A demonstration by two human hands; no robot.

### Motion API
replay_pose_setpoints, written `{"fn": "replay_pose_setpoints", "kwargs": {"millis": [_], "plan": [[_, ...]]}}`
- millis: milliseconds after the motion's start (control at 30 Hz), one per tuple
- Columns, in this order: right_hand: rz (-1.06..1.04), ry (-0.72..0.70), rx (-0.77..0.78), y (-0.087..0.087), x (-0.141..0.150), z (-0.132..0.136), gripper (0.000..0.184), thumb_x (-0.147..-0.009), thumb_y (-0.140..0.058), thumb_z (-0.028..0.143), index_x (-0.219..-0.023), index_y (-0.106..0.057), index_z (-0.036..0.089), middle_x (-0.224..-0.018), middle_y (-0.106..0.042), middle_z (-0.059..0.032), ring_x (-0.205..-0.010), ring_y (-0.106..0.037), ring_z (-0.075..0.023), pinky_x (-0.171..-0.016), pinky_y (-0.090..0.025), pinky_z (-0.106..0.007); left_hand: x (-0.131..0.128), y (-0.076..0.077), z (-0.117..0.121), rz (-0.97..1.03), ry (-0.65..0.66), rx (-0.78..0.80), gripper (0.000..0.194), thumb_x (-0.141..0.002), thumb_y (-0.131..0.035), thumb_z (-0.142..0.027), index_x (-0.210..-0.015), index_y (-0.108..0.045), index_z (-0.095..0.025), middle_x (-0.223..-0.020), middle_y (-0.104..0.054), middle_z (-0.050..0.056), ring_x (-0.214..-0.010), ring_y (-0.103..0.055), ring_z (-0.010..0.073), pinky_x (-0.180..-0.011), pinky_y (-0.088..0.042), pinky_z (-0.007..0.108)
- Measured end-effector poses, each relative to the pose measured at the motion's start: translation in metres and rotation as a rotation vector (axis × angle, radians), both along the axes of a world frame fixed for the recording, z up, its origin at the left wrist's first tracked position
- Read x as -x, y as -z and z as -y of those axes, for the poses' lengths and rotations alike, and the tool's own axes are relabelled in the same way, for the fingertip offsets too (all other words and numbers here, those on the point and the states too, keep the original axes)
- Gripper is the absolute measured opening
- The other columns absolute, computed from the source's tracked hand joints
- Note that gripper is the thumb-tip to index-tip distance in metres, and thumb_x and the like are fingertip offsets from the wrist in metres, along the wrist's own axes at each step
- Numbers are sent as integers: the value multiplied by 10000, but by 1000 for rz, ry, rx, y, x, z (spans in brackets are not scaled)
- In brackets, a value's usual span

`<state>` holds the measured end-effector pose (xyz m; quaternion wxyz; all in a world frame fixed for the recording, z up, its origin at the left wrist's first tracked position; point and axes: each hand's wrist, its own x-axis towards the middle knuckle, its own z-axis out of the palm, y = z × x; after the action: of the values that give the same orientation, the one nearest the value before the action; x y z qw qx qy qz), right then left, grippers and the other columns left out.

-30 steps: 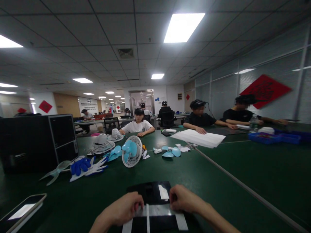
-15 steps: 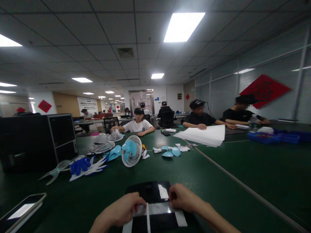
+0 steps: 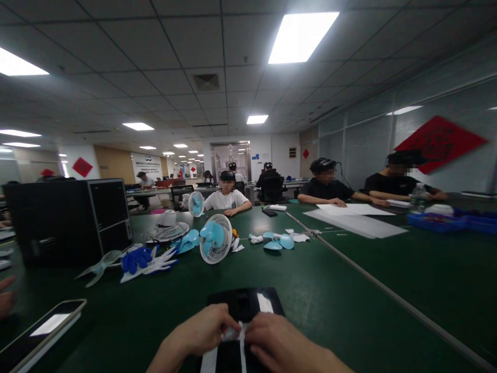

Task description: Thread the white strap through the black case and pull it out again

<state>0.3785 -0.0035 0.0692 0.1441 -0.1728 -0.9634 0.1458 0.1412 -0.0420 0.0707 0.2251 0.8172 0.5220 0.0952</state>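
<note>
A glossy black flat panel (image 3: 233, 298) lies before me at the table's near edge, with pale tape-like strips across it. My left hand (image 3: 204, 329) is over its left half, the fingers curled in a pinch at the upper end of a narrow whitish strip (image 3: 243, 348). Close beside it, my right hand (image 3: 281, 342) lies over the right half with its fingers bent together, their tips next to the same strip. What the right fingertips hold, if anything, is hidden. Another white patch (image 3: 265, 303) shows at the panel's upper right.
Ahead are a small fan head (image 3: 216, 239), loose blue blades (image 3: 278, 241) and blue-and-white gloves (image 3: 145, 263). A phone (image 3: 48, 329) lies at left, before a black computer case (image 3: 58, 223). White sheets (image 3: 357, 223) lie by a co-worker (image 3: 324, 189); a metal strip (image 3: 373, 280) crosses the table.
My right hand has moved left across the panel, close to my left hand. Across the table, a co-worker's white sheets now lie flatter, and a small fan stands upright by another person.
</note>
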Motion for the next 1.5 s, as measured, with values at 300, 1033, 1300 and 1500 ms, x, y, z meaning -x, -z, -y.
{"fn": "replay_pose_setpoints", "kwargs": {"millis": [300, 1033, 1300, 1500], "plan": [[56, -118, -566, 81, 23, -11, 299, -921, -523, 376, -1089, -632, 155, -1040, -723, -85, -907, -648, -218, -744, -467, -290, 2, 6, -2, -11, 1, -28, 442, -785, -455, -103, -1085, -686, -331, -968, -579, 9, -830, -532, 147, -676, -345, 234], [32, 275, 311, 2, -25, -35, 237, -749, -574, 82, -860, -744, 205, -1000, -657, -34, -888, -619, -152, -763, -463, -219, 4, 0, -1, -33, -50, -31, 446, -752, -441, -69, -1044, -690, -296, -1011, -620, 4, -805, -557, 130, -656, -379, 214], [12, 272, 353, 9, -40, -52, 193, -686, -632, 95, -806, -755, 183, -913, -681, -23, -812, -623, -150, -685, -445, -199, 10, -4, 0, -80, -191, 65, 277, -717, -482, -107, -868, -680, -228, -914, -664, -6, -757, -580, 133, -597, -386, 208], [-2, 263, 399, 15, -41, -59, 201, -664, -651, 101, -806, -766, 185, -834, -697, -6, -777, -624, -147, -660, -430, -190, 19, 3, -4, -75, -293, 151, 243, -666, -549, -118, -839, -686, -219, -887, -690, -5, -795, -618, 154, -602, -405, 213]]}}
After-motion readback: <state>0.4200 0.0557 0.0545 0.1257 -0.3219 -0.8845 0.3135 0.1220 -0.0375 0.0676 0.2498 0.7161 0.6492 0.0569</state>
